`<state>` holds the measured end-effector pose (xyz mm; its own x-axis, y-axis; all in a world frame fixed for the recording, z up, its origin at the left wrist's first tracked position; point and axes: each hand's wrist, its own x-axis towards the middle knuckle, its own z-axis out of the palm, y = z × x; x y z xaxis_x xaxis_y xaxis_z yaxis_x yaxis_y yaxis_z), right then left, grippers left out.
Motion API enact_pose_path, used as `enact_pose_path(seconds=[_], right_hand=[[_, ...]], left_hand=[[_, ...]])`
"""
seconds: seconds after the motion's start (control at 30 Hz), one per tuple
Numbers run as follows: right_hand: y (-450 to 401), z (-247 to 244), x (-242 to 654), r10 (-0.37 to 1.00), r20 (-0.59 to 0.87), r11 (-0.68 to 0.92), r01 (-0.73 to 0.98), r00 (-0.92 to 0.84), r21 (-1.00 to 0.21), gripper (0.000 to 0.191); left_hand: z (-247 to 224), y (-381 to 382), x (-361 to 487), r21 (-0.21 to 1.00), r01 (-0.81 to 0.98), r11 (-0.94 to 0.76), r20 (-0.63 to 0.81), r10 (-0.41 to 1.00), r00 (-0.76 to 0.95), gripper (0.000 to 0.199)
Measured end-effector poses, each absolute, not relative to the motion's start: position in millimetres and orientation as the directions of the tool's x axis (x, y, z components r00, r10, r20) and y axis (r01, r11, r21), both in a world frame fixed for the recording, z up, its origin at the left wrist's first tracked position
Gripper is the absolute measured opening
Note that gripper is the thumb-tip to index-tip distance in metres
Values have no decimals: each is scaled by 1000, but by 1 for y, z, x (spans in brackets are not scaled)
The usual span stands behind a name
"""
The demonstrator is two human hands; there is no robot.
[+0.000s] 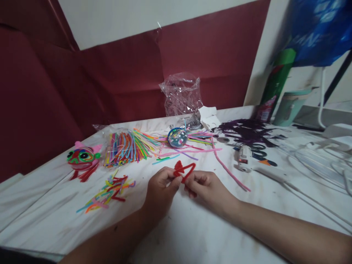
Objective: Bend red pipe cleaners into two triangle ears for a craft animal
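Note:
A red pipe cleaner [189,169], bent into an angled shape with a denser folded patch at its left end, is held up over the table between my two hands. My left hand [162,185] pinches its left side between thumb and fingers. On the other side my right hand [202,183] grips it with thumb and curled fingers. The fingertips of both hands nearly meet below the bend. Just beyond them lie short green and blue pipe cleaner pieces [167,159] and a decorated blue ball [177,137].
At left sit a pink animal figure [82,157], a bag of pipe cleaners [121,148] and a pile of cut pieces [110,192]. To the right are a glue gun [264,170] with its cable, scissors [258,152], purple strands [244,130] and a green cup [290,107].

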<state>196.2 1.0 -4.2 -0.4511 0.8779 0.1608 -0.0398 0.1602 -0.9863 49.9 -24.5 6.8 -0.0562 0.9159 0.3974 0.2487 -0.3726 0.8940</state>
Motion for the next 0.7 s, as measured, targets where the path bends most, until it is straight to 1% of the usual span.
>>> enact_pose_path(seconds=[0.13, 0.2, 0.27, 0.3, 0.33, 0.37, 0.43, 0.5, 0.53, 0.6, 0.7], right_hand=[[-1, -3, 198, 889, 149, 151, -32, -434, -988, 22], [-1, -4, 198, 892, 127, 123, -36, -434, -992, 23], [0, -4, 198, 875, 98, 81, -55, -475, -995, 23], [0, -3, 198, 859, 94, 63, -78, -504, -995, 23], [2, -3, 198, 844, 99, 48, -110, -526, -993, 24], [3, -2, 198, 836, 110, 38, -144, -538, -989, 25], [7, -1, 199, 845, 134, 30, -205, -518, -978, 23], [10, -1, 199, 863, 141, 22, -241, -485, -970, 21], [11, -2, 199, 861, 154, 29, -255, -485, -967, 22], [12, -3, 199, 835, 205, 57, -290, -510, -955, 22], [10, -3, 197, 798, 265, 88, -331, -541, -939, 20]], left_hand=[[6, -29, 50, 784, 392, -481, 523, 853, 2, 10], [6, -32, 50, 726, 423, -542, 578, 815, 51, 9], [8, -33, 50, 712, 416, -566, 600, 798, 58, 8], [9, -33, 50, 738, 398, -545, 583, 812, 28, 8], [10, -32, 50, 790, 358, -497, 540, 842, -22, 7], [11, -30, 49, 857, 287, -429, 466, 881, -74, 8], [12, -24, 48, 963, 57, -264, 269, 955, -124, 13], [11, -18, 47, 976, -181, -124, 114, 992, -61, 16], [10, -16, 46, 963, -257, -81, 80, 997, -14, 17], [9, -13, 47, 946, -322, -41, 58, 997, 45, 17], [6, -14, 50, 944, -328, -34, 51, 998, 43, 19]])
